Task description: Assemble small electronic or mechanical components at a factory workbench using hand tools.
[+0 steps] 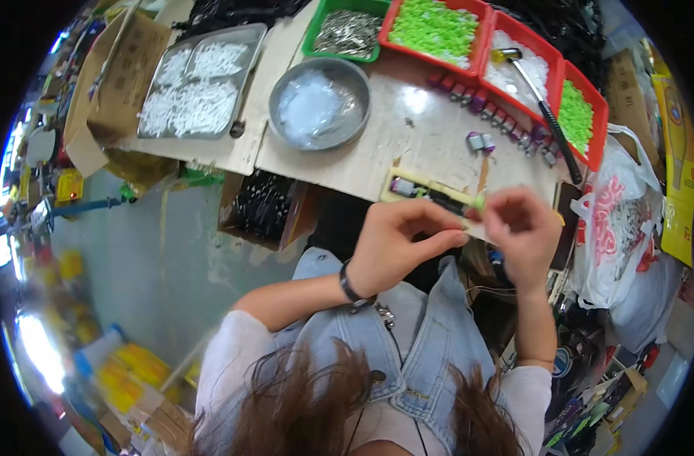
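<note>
Left hand (396, 243), thumb and forefinger nearly meeting, and right hand (526, 235), fingers curled near the thumb, work beside a cream fixture (389, 182), right of and nearer than the round metal bowl (356, 93); whether either grips anything cannot be told. Clear material (309, 102) lies inside the bowl. To its left sits a grey divided tray (251, 67) of white pieces (195, 102); behind it, a green bin (312, 30) of metal pins (348, 34). Right of the bowl, one red bin (427, 60) holds lime-green pieces (434, 32), the next whitish pieces (507, 74) beneath a hammer (549, 115), a third more green. Below the bowl, a cardboard box (295, 219) holds black parts (259, 201).
</note>
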Motion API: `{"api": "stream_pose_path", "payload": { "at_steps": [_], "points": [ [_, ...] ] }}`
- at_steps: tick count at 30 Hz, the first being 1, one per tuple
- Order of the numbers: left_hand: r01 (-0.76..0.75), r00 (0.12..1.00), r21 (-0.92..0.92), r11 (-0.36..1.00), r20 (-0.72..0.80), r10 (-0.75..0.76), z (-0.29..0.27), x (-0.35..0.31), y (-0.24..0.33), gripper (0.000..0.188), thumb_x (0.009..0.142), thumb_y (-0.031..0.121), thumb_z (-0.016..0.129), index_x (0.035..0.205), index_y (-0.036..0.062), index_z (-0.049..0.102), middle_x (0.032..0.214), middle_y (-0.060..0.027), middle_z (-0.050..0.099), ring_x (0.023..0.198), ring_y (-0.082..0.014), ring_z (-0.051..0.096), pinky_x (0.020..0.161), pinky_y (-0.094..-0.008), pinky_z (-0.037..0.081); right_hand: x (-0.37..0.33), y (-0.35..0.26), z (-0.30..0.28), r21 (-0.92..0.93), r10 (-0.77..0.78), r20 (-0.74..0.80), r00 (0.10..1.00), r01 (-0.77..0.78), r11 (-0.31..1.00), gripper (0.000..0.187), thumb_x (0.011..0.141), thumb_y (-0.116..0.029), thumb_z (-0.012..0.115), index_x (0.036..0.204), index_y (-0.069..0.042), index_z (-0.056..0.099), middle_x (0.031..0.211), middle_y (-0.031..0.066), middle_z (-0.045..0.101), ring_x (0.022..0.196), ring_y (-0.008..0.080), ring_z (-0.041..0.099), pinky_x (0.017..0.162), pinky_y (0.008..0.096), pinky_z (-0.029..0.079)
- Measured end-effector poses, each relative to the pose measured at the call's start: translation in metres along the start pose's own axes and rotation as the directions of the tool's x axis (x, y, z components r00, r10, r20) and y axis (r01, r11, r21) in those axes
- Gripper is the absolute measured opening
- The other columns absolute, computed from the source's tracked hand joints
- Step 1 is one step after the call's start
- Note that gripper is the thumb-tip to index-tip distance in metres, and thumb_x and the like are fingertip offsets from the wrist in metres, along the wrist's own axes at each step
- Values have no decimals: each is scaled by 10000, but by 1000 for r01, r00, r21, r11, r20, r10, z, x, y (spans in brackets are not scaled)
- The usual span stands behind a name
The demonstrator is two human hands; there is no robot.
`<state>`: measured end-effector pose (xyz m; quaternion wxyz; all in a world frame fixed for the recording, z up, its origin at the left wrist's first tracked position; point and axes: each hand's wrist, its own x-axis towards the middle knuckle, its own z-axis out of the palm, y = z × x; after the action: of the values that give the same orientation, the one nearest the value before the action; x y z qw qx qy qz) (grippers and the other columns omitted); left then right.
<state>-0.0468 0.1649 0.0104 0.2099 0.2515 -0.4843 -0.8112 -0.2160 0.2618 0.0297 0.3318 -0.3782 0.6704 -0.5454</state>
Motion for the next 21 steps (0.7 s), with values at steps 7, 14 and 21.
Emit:
{"api": "stream_pose_path", "payload": {
  "at_steps": [7, 14, 21],
  "points": [
    [180, 984, -239, 954, 44, -174, -19, -19, -3, 121, 834, 5, 726, 928, -30, 659, 895, -96, 709, 825, -122, 676, 766, -246, 544, -34, 3, 40, 54, -56, -41, 998, 59, 997, 193, 751, 97, 707, 927, 52, 643, 881, 84, 686, 784, 123, 675, 718, 239, 548],
    [129, 991, -315, 940, 85, -108, -36, -27, -10, 187, 854, -10, 693, 1031, -40, 643, 948, -100, 686, 882, -133, 665, 788, -257, 546, -26, -13, 46, -461, -520, 249, 817, 573, 678, 195, 712, 100, 716, 888, 40, 656, 860, 108, 698, 748, 143, 679, 670, 259, 552],
    [13, 1000, -386, 922, 29, -2, -24, -23, -22, 256, 916, -24, 598, 1167, -49, 642, 1022, -77, 642, 948, -132, 620, 854, -257, 505, -36, 4, 56, -90, -248, -38, 968, 244, 966, 212, 721, 108, 726, 917, 47, 672, 898, 123, 691, 783, 163, 661, 723, 263, 519]
  ]
}}
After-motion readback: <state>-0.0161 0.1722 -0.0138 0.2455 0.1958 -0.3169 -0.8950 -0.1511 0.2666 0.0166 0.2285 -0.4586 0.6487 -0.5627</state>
